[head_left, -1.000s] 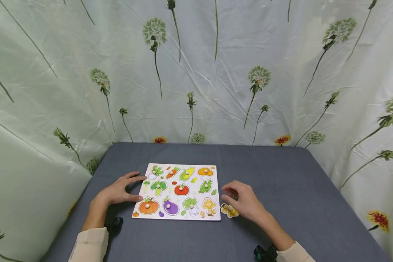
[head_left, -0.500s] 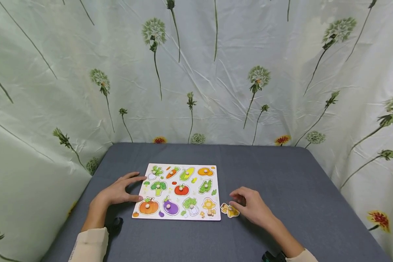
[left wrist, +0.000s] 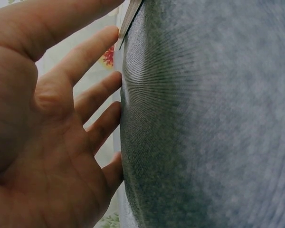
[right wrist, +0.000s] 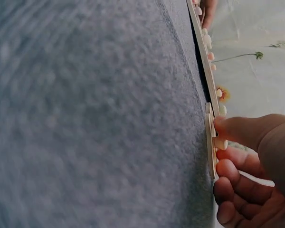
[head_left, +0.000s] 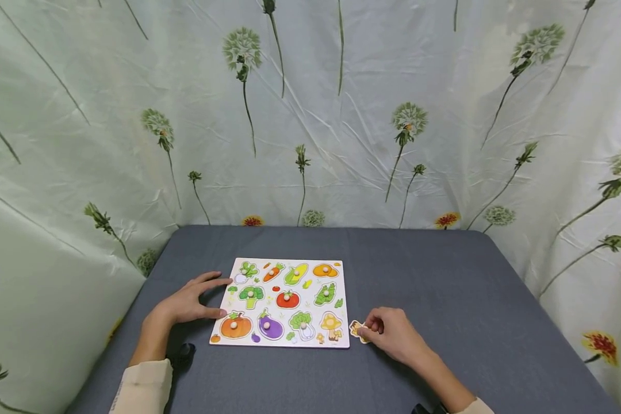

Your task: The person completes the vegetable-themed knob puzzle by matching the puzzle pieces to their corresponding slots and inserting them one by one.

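A white wooden puzzle board with vegetable pictures lies on the table, most of its pieces bearing small round knobs. My left hand has its thumb and fingertips at the board's left edge; in the left wrist view its fingers are spread. Just right of the board's lower right corner, my right hand pinches the knob of a loose yellow-brown mushroom puzzle piece. The right wrist view shows the piece edge-on, thumb and index finger at its knob; the hand hides part of it from above.
The board's mushroom picture at the lower right has no knob. Dark grey cloth covers the table. A flowered curtain hangs behind it and along both sides.
My right hand first drew back to the right from beside the board, then came down onto the mushroom puzzle piece and took its knob. My left hand stayed in place.
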Demonstrator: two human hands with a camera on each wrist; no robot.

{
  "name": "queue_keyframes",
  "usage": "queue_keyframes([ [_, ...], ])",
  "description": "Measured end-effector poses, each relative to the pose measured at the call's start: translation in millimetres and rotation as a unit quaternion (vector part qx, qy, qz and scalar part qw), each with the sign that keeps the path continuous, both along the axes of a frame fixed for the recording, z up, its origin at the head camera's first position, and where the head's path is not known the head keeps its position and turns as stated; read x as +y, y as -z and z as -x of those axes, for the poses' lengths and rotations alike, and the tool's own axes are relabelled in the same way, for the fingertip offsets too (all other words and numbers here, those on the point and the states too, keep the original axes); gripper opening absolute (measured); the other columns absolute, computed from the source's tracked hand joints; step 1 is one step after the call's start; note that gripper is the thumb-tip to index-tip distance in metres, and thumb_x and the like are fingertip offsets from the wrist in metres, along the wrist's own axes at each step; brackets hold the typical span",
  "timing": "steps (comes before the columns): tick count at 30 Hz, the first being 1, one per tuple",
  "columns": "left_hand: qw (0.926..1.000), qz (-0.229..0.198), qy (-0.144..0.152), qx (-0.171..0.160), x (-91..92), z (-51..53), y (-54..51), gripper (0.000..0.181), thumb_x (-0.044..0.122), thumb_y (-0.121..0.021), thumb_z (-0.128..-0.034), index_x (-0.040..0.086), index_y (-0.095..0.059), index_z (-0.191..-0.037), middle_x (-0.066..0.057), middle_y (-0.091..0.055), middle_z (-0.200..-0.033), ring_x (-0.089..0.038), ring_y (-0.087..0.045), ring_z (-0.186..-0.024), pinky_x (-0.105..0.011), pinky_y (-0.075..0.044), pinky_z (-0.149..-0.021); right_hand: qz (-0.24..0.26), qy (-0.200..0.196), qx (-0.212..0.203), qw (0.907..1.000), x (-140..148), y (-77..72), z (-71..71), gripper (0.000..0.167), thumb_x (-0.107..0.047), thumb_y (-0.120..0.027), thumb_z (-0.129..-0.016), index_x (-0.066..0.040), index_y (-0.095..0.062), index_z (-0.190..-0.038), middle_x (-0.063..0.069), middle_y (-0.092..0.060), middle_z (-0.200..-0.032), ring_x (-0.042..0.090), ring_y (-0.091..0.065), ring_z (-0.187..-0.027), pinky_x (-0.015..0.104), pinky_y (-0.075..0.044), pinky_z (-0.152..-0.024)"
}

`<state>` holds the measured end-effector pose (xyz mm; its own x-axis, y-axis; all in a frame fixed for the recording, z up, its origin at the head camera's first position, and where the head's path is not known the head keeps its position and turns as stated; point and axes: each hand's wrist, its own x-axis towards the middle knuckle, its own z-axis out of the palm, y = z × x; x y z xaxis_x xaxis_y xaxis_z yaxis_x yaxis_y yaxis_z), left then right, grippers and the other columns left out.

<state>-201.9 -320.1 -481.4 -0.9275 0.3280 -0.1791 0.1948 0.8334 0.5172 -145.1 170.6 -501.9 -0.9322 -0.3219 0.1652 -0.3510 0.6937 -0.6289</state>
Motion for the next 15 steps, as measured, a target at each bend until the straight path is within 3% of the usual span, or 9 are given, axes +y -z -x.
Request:
queue_keyframes([
  [6,1.0,-0.004,0.0,0.001,0.9,0.2,-1.2,0.087,0.05,-0.084,-0.0786,0.018,-0.052,-0.152,-0.024,-0.03,-0.164,-0.059,-0.025,-0.146,-0.079,-0.03,-0.106,-0.007,0.028,-0.002,0.9996,-1.3,0.4,-0.9,0.03,-0.028,-0.088,-0.082,-0.023,-0.063,-0.067,-0.014,-0.052,-0.061,-0.003,-0.044,-0.055,0.019,-0.039,-0.053],
  [15,1.0,0.0,-0.002,-0.007,0.9,0.1,-0.7,0.087,0.051,-0.084,-0.0786,0.02,-0.051,-0.153,-0.023,-0.029,-0.165,-0.058,-0.025,-0.146,-0.079,-0.03,-0.106,-0.021,0.034,0.022,0.999,-2.7,2.1,-3.6,0.026,-0.02,-0.087,-0.082,-0.021,-0.064,-0.069,-0.016,-0.053,-0.063,-0.004,-0.044,-0.056,0.018,-0.039,-0.054],
])
